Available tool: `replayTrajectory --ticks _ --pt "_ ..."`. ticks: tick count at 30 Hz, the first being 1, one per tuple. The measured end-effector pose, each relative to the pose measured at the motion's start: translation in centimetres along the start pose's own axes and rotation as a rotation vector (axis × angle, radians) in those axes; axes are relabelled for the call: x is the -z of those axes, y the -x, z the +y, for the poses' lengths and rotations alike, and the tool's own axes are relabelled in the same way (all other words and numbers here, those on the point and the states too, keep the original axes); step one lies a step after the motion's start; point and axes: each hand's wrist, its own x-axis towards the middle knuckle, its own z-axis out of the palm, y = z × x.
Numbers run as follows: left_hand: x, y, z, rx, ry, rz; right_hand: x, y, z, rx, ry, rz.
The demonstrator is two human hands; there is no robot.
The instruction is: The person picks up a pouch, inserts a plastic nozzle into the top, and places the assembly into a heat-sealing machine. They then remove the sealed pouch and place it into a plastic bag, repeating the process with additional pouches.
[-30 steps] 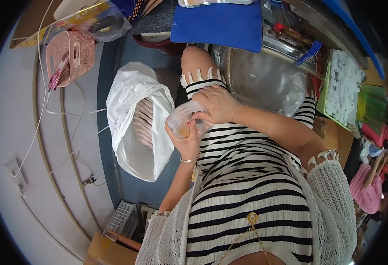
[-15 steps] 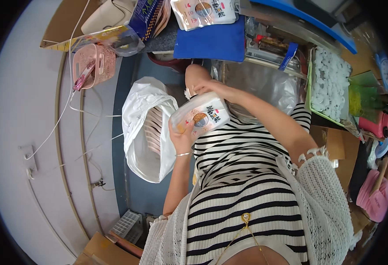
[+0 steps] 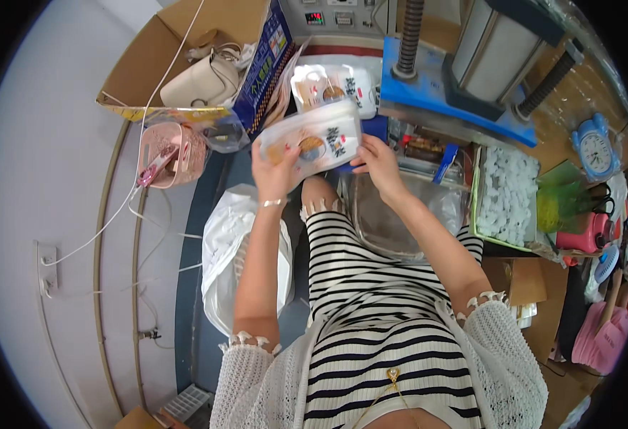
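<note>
My left hand (image 3: 274, 170) grips the left end of a white printed plastic pack (image 3: 328, 129), its thumb across the front. At the pack's right edge, my right hand (image 3: 381, 166) has its fingers closed on the side. The pack is held tilted above my lap, its lower edge toward my knee. Just behind it, similar printed packs (image 3: 335, 77) lie at the work surface, partly covered by the one I hold. Below my left forearm stands an open white plastic bag (image 3: 221, 247) with folded pale items inside, mostly hidden by the arm.
A blue-based press machine (image 3: 457, 100) stands at the back right. Beside it is a green-edged tray (image 3: 476, 193) of small white pieces. A cardboard box (image 3: 139, 75) holds a cream handbag at the back left. A pink basket (image 3: 185, 154) hangs on the left wall.
Both hands have moved away from my lap, carrying the pack toward the work surface. My right hand has come from beside my knee to the pack's right edge. The view has tilted up.
</note>
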Motion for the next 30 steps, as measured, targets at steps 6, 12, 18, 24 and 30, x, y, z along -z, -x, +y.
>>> replayTrajectory --ticks 6,12,18,24,30 --pt "-5.1 -9.8 -1.8 -0.05 -0.154 -0.036 2.6 4.0 -4.0 0.33 0.595 0.146" --pt "-8.1 -12.9 -4.2 -0.386 -0.639 0.02 12.7 14.7 -4.4 0.389 1.015 0.009" --pt "-15.7 -6.3 -2.7 -0.974 -1.362 -0.155 21.4 16.3 -6.5 0.289 0.861 0.432" --pt "-17.3 -7.1 -5.4 -0.845 -1.538 -0.044 31.3 8.7 -9.9 0.419 0.686 0.673" --pt "-24.0 -2.7 -8.6 -0.864 -1.519 -0.111 39.6 7.3 -7.9 0.332 1.156 0.594"
